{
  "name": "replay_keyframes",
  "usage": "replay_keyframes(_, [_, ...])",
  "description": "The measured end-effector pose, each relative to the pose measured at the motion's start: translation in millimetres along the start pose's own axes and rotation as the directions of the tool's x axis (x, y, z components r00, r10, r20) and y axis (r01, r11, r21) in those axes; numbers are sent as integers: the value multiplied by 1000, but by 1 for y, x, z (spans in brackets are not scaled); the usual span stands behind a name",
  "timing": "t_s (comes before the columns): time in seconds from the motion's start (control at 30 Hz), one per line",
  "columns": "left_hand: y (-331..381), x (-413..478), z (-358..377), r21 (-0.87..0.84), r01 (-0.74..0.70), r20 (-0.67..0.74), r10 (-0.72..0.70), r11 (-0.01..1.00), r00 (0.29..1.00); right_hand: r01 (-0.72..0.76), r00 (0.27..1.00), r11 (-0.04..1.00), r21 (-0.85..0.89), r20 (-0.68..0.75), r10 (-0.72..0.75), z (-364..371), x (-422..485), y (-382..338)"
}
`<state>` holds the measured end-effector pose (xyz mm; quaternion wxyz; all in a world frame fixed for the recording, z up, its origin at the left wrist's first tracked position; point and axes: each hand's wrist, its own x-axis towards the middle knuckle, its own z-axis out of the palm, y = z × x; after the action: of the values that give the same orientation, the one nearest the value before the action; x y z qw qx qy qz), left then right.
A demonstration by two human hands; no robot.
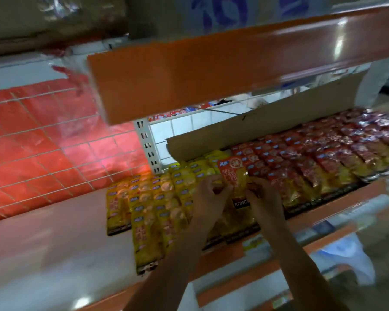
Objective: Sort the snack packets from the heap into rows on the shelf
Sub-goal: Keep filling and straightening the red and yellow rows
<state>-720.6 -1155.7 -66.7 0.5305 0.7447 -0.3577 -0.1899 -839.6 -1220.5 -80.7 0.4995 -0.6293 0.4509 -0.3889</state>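
While both hands pinch one red-topped yellow plastic snack packet (234, 176), left hand (208, 198) and right hand (264, 200) fingers closed on its sides, it stands (blurred) on the white shelf (54, 232) between yellow packet rows (148, 198) and red packet rows (312, 158).

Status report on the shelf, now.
Both hands, left and right, grip one red-topped packet. Yellow rows left, red rows right. Nothing blocking.

Orange-edged upper shelf (234, 70) overhead; white wire grid (43, 140) behind; white tiled wall (189, 124) beyond.
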Motion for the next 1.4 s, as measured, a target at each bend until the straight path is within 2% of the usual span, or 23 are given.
replay_keyframes(0.1, [17, 10, 50, 36, -19, 41, 18, 999, 999, 56, 997, 996, -75, -57, -60, -44, 36, 8])
replay_keyframes(0.3, [47, 14, 128, 38, -91, 45, 89, 995, 995, 119, 990, 977, -177, -49, -129, -114, 89, 18])
replay_keyframes(0.4, [63, 14, 156, 48, -110, 72, 106, 993, 992, 147, 988, 973, -176, -28, -154, -139, 106, 16])
replay_keyframes(0.57, [88, 20, 199, 93, -258, 142, 244, 962, 959, 131, 989, 981, -141, -53, -140, -183, 139, 23])
replay_keyframes(0.77, [98, 24, 242, 206, -436, 236, 388, 876, 891, 146, 969, 981, -130, -181, -168, -245, 184, 42])
replay_keyframes(0.9, [96, 27, 263, 355, -560, 361, 443, 749, 821, 142, 957, 969, -202, -222, -187, -280, 207, 55])
replay_keyframes(1.0, [94, 29, 273, 439, -631, 392, 495, 640, 775, 124, 961, 960, -251, -210, -179, -297, 215, 65])
replay_keyframes(1.13, [93, 29, 282, 501, -634, 381, 508, 589, 773, 73, 974, 970, -231, -191, -119, -306, 217, 70])
replay_keyframes(1.4, [93, 31, 291, 549, -630, 411, 479, 550, 776, -1, 980, 875, -485, -174, -95, -308, 219, 72])
